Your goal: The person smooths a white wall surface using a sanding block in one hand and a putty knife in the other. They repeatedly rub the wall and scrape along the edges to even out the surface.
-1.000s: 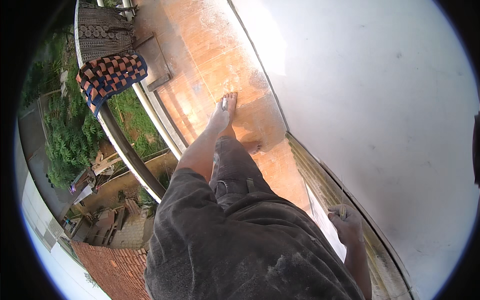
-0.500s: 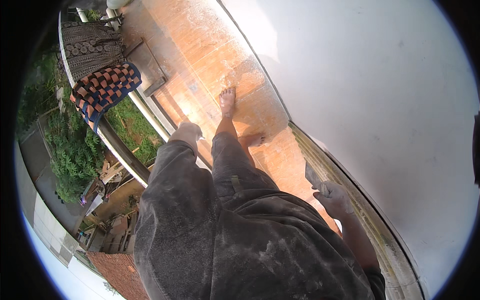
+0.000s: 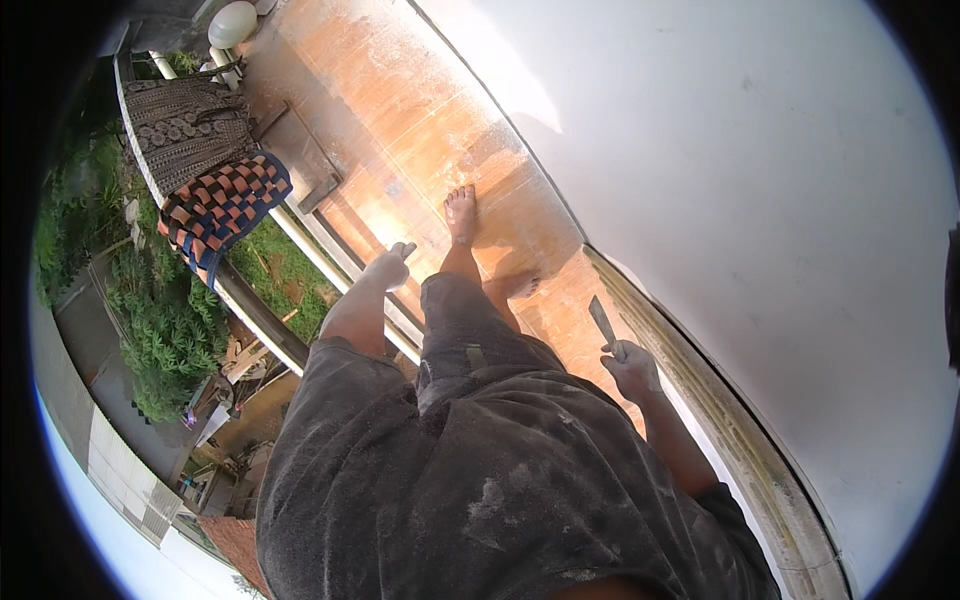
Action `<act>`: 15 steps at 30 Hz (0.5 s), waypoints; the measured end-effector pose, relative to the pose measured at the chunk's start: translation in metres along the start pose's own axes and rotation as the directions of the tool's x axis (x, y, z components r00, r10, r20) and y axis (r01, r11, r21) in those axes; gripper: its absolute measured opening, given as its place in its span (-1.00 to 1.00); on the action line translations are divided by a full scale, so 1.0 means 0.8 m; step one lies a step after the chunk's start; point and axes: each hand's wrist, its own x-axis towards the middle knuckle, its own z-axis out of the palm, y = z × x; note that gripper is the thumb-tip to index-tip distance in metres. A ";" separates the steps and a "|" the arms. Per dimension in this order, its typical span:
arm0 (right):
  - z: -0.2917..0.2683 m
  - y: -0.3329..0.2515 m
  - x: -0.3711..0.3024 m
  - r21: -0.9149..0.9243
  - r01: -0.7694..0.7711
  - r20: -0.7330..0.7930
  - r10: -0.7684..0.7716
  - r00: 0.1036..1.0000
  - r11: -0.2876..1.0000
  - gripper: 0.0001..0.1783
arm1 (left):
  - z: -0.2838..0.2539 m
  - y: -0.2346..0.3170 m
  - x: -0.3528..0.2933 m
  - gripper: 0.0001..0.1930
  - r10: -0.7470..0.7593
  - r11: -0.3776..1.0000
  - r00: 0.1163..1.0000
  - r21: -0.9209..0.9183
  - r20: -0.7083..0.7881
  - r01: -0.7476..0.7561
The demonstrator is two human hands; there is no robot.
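My right hand (image 3: 634, 372), coated in pale dust, is closed round the handle of a putty knife (image 3: 603, 322). The knife's grey blade points up and away over the tiled floor, beside the wall's lower ledge. On the left, my left hand (image 3: 387, 270) is also whitened with dust and hangs in front of the railing. Its fingers look curled together; whether a small thing is in them I cannot make out.
A smooth white wall (image 3: 740, 150) fills the right side, with a stained ledge (image 3: 700, 390) along its foot. Dusty orange tiles (image 3: 400, 110) lie under my bare feet (image 3: 460, 212). A checkered cloth (image 3: 225, 208) and a patterned cloth (image 3: 185, 130) hang over the railing (image 3: 262, 322) at left.
My left hand has swung out from my sleeve, showing more forearm. My right hand has moved slightly left and up, and the knife blade has turned to look narrower. The view has shifted a little.
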 end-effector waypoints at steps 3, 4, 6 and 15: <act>-0.008 0.014 0.005 -0.048 -0.024 -0.024 0.023 0.999 0.999 -0.66 | -0.024 0.030 0.004 -0.41 0.136 0.988 0.989 0.080 -0.055 -0.131; -0.010 0.020 0.005 -0.052 -0.055 -0.024 0.054 0.998 0.997 -0.66 | -0.032 0.043 0.005 -0.40 0.213 0.977 0.965 0.061 -0.152 -0.206; -0.013 0.035 0.008 -0.050 -0.121 -0.053 0.118 0.992 0.991 -0.64 | -0.045 0.071 0.006 -0.33 0.141 0.879 0.974 -0.431 -0.178 -0.206; 0.008 0.068 -0.002 0.070 -0.180 -0.121 0.188 0.975 0.981 -0.62 | -0.130 0.195 -0.050 -0.19 0.313 0.648 0.948 -0.717 -0.054 -0.255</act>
